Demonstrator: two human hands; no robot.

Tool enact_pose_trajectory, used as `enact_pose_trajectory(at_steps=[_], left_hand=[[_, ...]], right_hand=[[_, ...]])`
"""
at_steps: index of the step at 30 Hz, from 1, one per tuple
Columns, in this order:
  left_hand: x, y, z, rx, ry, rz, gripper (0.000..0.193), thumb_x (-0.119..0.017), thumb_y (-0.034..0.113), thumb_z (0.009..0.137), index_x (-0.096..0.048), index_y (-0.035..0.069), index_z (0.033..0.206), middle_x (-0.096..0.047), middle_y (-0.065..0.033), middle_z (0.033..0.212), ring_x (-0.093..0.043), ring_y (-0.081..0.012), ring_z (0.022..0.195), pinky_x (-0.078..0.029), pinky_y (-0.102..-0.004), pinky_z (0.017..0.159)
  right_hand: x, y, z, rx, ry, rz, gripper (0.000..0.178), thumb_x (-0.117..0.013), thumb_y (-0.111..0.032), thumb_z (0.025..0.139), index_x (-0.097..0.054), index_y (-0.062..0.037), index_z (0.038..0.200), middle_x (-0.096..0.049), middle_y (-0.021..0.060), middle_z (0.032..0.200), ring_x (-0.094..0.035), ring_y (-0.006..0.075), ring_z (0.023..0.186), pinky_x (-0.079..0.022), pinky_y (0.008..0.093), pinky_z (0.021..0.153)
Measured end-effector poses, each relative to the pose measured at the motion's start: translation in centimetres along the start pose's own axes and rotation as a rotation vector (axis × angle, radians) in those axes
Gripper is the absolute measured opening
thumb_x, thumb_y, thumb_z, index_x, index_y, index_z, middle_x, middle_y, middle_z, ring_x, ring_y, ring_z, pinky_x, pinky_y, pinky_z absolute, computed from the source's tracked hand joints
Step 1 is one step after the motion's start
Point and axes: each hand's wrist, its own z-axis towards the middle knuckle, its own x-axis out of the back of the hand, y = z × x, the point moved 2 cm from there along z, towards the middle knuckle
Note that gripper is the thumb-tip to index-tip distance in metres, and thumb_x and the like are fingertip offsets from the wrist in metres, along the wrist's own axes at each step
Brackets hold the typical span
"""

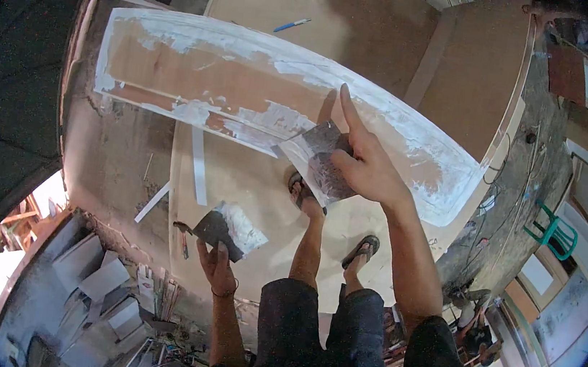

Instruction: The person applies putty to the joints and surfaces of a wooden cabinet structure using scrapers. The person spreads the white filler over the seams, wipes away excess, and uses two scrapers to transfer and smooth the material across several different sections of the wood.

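Observation:
A long brown panel (176, 69) lies across the boards in front of me, its edges and parts of its face smeared with white filler. My right hand (372, 167) pinches a flat, dark spreader plate (326, 159) with whitish smears, the thumb pressed on it. The index finger stretches out over the panel's far edge; whether it touches the filler I cannot tell. Lower left, my left hand (217, 269) grips a second flat plate (232, 233), dark on one side and coated with white filler on the other. Its fingers are partly hidden under that plate.
A blue pen (292, 24) lies on the board beyond the panel. A hammer (184, 238) and white strips (199, 165) are left of my feet. Offcuts (102, 278) crowd the lower left. A green plastic chair (555, 233) stands right, near cables (503, 160).

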Motion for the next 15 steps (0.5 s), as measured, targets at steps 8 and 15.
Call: enact_pose_trajectory(at_steps=[8,15], left_hand=[[-0.9,0.0,0.7,0.047,-0.002,-0.011,0.054,-0.047,0.004,0.083,-0.022,0.002,0.13,-0.039,-0.0112,0.123,-0.041,-0.0201,0.108,-0.032,-0.033,0.091],[-0.6,-0.7,0.1,0.031,-0.01,0.01,0.051,-0.045,0.005,0.084,-0.023,0.002,0.129,-0.039,-0.0108,0.123,-0.041,-0.0186,0.108,-0.032,-0.0309,0.09]], right_hand=[[-0.2,1.9,1.0,0.026,0.088,0.033,0.082,-0.046,-0.003,0.066,-0.001,-0.0101,0.134,-0.055,0.0286,0.084,-0.054,0.0381,0.074,-0.041,0.0358,0.074],[0.9,0.9,-0.3,0.006,0.107,-0.006,0.081,-0.047,-0.002,0.064,-0.007,-0.0106,0.134,-0.054,0.0286,0.089,-0.055,0.0372,0.076,-0.041,0.0346,0.074]])
